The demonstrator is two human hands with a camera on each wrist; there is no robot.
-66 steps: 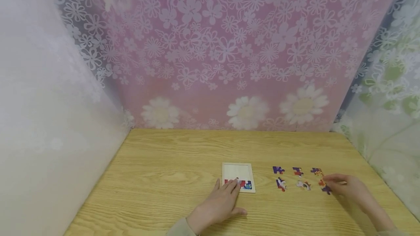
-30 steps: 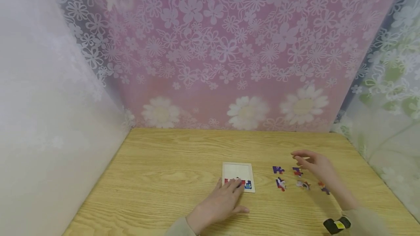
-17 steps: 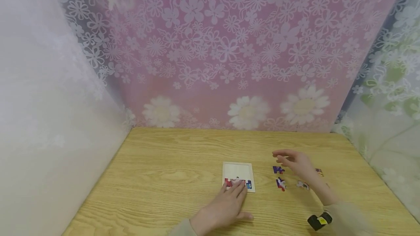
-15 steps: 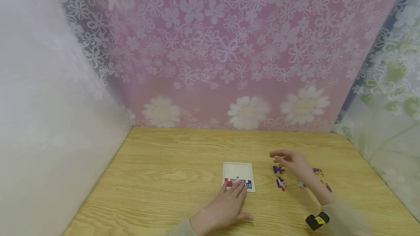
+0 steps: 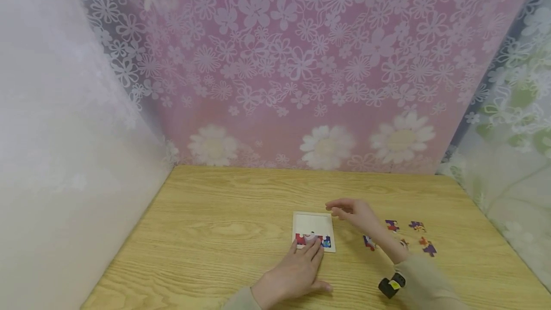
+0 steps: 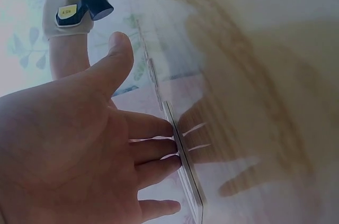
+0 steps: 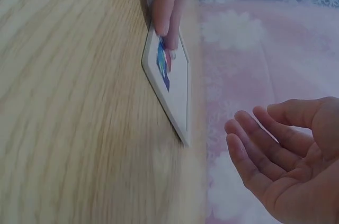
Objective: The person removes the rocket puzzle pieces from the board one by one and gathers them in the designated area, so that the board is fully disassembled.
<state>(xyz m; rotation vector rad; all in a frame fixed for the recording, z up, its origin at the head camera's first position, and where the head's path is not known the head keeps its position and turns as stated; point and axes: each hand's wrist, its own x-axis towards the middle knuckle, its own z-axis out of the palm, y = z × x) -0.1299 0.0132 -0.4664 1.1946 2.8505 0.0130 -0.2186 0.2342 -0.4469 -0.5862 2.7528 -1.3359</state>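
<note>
White puzzle tray (image 5: pixel 313 224), thin square board with a raised pale rim, lies flat on the wood-grain table (image 5: pixel 224 233) just ahead of the person, near the front middle. Upper part of the tray bare white; along its near edge a row of fitted pieces in red, white and blue. Left hand (image 5: pixel 292 274) lies flat, palm down, fingers straight and close together, fingertips (image 7: pixel 165 1) pressing on that near row of pieces; thumb out to the side on the table. Right hand (image 5: pixel 353 212) hovers above the tray's far right corner, not touching it, palm turned sideways, fingers loosely curled with thumb near the fingertips; right wrist view shows the palm bare, nothing held. Black wrist band (image 5: pixel 391 285) with a yellow label on the right forearm. Loose puzzle pieces (image 5: pixel 415 233), purple, red and orange, lie scattered on the table right of the tray, well apart from it, some hidden under the right forearm.
</note>
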